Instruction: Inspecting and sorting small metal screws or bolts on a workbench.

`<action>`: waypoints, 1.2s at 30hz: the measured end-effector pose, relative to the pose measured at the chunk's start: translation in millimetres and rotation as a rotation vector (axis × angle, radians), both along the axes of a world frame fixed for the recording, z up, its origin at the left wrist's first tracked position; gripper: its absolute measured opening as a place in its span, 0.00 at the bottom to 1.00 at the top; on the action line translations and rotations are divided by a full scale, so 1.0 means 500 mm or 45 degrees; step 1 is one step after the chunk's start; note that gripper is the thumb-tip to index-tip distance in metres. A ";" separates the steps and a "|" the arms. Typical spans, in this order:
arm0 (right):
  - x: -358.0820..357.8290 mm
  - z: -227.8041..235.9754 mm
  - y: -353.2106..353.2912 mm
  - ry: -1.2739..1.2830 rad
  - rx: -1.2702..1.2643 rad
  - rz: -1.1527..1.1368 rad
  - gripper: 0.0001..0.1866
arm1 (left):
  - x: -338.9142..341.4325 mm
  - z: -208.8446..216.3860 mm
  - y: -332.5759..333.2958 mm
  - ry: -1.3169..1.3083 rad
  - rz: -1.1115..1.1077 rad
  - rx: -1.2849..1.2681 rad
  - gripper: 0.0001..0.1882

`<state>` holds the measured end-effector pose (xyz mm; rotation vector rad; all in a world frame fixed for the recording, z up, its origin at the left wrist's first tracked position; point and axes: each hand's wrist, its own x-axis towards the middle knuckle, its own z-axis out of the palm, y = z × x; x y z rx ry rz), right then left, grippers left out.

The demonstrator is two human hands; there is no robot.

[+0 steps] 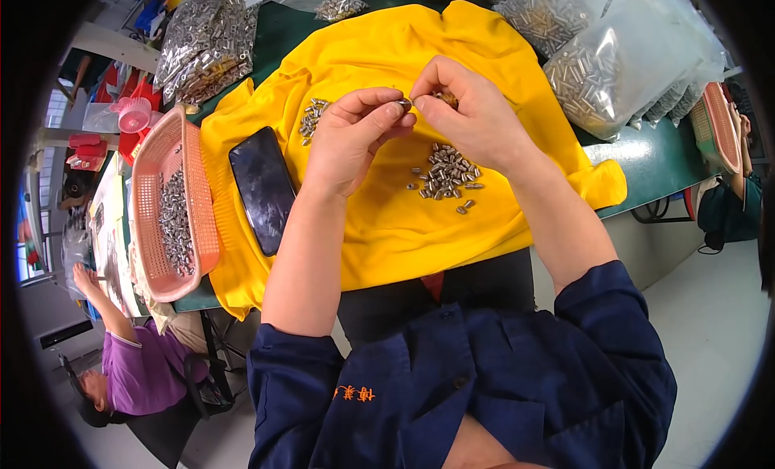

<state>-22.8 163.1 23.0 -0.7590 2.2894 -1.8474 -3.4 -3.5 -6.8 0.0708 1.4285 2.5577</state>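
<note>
My left hand (355,134) is closed, pinching a small metal cylindrical part (404,103) between thumb and fingertips above a yellow cloth (379,235). The thumb and forefinger of my right hand (472,114) close in a pinch at the other end of that part. Something small and brass-coloured (446,100) shows by my right palm; its kind is unclear. Below my right hand lies a loose pile of small metal parts (446,174), with a few strays at its near edge. Another small pile of metal parts (312,119) is partly hidden behind my left hand.
A dark phone (265,190) lies on the cloth at left. Beside it stands a pink basket (206,219) of metal parts. Filled clear bags (206,45) (593,77) stand at far left and far right on the green table (646,174). A person in purple (153,368) sits at left.
</note>
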 end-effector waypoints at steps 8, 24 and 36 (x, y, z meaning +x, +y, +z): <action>0.003 -0.005 -0.004 0.269 0.154 -0.059 0.03 | -0.001 -0.004 0.004 0.075 0.054 -0.167 0.08; -0.025 -0.016 0.010 0.368 0.185 -0.257 0.03 | 0.014 0.025 0.007 0.413 0.130 -1.269 0.09; -0.023 -0.008 0.007 0.313 0.124 -0.328 0.05 | -0.067 0.047 -0.134 0.603 0.179 -2.140 0.10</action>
